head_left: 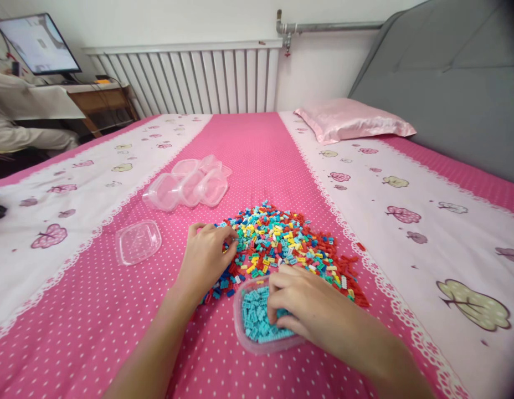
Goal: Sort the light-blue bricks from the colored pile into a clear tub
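A heap of small mixed-colour building bricks is spread on the pink dotted bedcover. My left hand is at the heap's left edge, its thumb and fingers curled together; anything pinched there is too small to name. In front of the heap stands a clear plastic tub, holding many light-blue bricks. Over the tub's right side is my right hand, with curled fingers reaching down to the light-blue bricks. Its fingertips are partly hidden, so what they hold does not show.
Several clear plastic tubs lie in a cluster behind on the left, with a clear lid nearer. A pink pillow rests by the grey headboard. At far left a person sits by a desk with a monitor.
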{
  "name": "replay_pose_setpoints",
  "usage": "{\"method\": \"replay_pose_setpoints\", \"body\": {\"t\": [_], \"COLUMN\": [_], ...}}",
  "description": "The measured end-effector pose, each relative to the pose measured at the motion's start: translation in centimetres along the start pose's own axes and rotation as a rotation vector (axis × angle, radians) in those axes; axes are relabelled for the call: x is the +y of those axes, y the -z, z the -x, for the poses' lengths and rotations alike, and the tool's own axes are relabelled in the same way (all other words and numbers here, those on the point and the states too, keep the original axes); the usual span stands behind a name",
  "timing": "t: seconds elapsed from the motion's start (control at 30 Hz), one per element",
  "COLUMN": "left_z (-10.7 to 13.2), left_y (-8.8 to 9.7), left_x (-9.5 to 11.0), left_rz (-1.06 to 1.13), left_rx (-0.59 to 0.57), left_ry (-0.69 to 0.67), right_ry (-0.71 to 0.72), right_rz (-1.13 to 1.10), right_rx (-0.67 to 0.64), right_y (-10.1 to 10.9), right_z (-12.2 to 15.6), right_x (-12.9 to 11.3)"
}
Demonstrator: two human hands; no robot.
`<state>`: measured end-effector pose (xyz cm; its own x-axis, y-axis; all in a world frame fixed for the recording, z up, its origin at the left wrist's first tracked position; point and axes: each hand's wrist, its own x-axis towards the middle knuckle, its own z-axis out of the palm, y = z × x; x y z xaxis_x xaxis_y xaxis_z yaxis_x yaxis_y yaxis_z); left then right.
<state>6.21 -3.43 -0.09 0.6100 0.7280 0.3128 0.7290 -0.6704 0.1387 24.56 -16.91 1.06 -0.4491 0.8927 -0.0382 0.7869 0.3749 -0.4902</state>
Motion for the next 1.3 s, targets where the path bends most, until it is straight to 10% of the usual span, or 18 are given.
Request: {"method": "replay_pose_setpoints", "body": {"t": [1.3], "left_z": [-0.06], "left_y": [-0.05], "left_x": [0.04], "left_rz": [-0.005], "left_rx": [0.009], "left_ry": [0.003], "right_ry": [0.005], "right_rz": [0.000], "right_rx": [0.053], "right_y": [0.24], "right_z": [0.13], "right_x": [-0.46]}}
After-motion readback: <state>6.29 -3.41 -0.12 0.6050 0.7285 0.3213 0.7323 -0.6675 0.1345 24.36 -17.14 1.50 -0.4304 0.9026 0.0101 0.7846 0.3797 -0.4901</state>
